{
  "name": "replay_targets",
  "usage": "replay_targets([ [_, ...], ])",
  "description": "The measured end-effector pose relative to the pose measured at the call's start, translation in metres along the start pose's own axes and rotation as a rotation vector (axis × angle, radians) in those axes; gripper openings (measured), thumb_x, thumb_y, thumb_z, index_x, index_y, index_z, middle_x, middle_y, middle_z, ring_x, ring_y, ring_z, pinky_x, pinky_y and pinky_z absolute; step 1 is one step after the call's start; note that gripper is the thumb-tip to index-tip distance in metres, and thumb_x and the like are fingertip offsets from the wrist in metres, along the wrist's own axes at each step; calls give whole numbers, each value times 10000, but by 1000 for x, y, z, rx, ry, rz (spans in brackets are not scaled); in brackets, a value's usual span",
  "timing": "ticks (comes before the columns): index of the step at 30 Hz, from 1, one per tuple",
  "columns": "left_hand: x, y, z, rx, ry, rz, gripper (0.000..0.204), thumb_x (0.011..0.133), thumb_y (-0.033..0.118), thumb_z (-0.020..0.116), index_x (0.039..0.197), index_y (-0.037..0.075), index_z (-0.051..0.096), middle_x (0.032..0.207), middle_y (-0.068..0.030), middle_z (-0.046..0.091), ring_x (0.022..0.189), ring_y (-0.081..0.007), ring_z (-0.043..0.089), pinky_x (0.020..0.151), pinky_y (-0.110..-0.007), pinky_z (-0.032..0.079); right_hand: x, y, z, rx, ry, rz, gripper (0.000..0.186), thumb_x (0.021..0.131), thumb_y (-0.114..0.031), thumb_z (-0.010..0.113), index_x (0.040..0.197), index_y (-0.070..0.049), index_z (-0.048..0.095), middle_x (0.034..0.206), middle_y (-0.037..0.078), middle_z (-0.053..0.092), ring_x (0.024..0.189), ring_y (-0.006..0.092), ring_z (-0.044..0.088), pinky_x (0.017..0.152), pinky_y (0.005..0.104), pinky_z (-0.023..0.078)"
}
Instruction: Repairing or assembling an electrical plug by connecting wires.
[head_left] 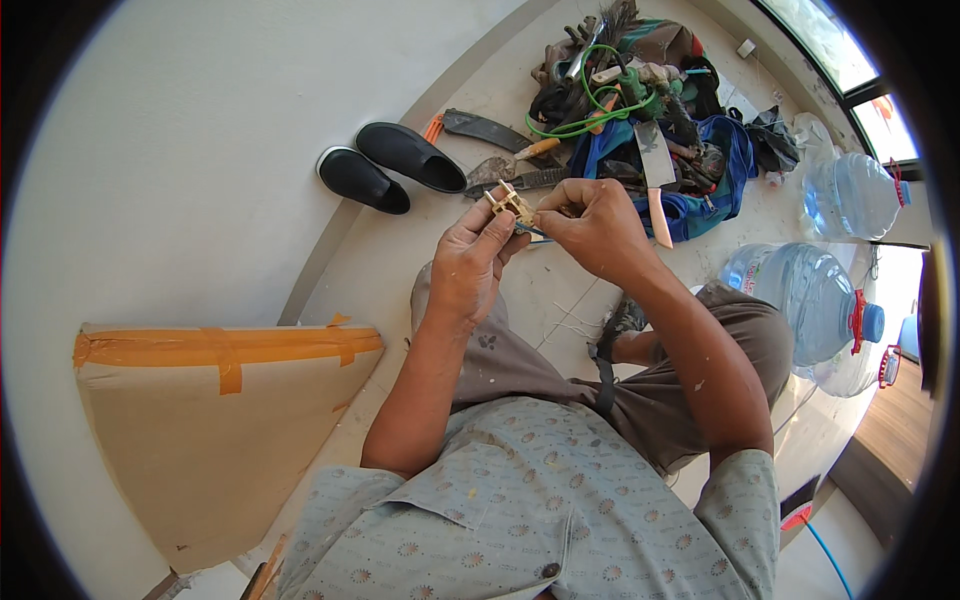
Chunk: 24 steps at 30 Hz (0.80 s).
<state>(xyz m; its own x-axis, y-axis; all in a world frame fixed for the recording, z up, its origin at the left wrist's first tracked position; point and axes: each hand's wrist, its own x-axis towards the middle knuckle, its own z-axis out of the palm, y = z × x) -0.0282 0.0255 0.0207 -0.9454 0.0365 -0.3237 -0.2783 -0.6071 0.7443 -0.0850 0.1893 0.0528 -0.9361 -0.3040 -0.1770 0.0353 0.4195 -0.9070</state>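
Plug (511, 204) up front, cream-coloured, its two metal pins aiming up and away from you, and it's right there above your lap! Your left hand (468, 258) has it, thumb and fingers closed around the body. Over comes your right hand (602, 228), fingers curled, thumb and forefinger drawn together right beside the plug; whether they grip anything, I cannot tell. Blue wire (533, 231) shows just below those fingertips. Beyond your hands, tools pile up on the floor: a green cord (572, 130) looping over the heap, a broad-bladed knife (656, 165) lying against a blue bag (738, 150). Black shoes (410, 157) sit off to the left.
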Motion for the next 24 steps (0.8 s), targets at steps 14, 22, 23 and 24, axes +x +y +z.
replay_targets([
  [14, 2, -3, -2, 66, 20, 48, 378, 982, 114, 527, 1331, -15, 461, 1124, -52, 609, 999, -104, 604, 898, -258, 522, 6, 13, 10, 219, -23, 145, 203, 773, -177, 752, 777, 17, 692, 600, 18, 573, 517, 58, 468, 445, 245, 353],
  [22, 1, -6, 1, 127, 34, 34, 391, 980, 113, 530, 1339, -19, 452, 1144, -55, 606, 1015, -107, 603, 909, -262, 521, 3, 12, 13, 210, -3, 148, 210, 771, -177, 739, 772, 26, 688, 591, 27, 574, 521, 74, 465, 459, 266, 362],
  [23, 1, -6, 1, 156, 43, 36, 394, 980, 111, 531, 1341, -22, 449, 1145, -56, 606, 1015, -109, 603, 913, -264, 519, 4, 12, 13, 209, -8, 151, 206, 770, -174, 731, 768, 28, 688, 587, 26, 570, 522, 77, 467, 465, 270, 368],
  [24, 1, -7, 1, 156, 43, 34, 394, 980, 111, 531, 1341, -22, 449, 1145, -56, 606, 1015, -109, 603, 913, -264, 519, 4, 11, 13, 210, -7, 152, 206, 770, -174, 731, 768, 28, 688, 587, 26, 570, 522, 77, 467, 465, 270, 368],
])
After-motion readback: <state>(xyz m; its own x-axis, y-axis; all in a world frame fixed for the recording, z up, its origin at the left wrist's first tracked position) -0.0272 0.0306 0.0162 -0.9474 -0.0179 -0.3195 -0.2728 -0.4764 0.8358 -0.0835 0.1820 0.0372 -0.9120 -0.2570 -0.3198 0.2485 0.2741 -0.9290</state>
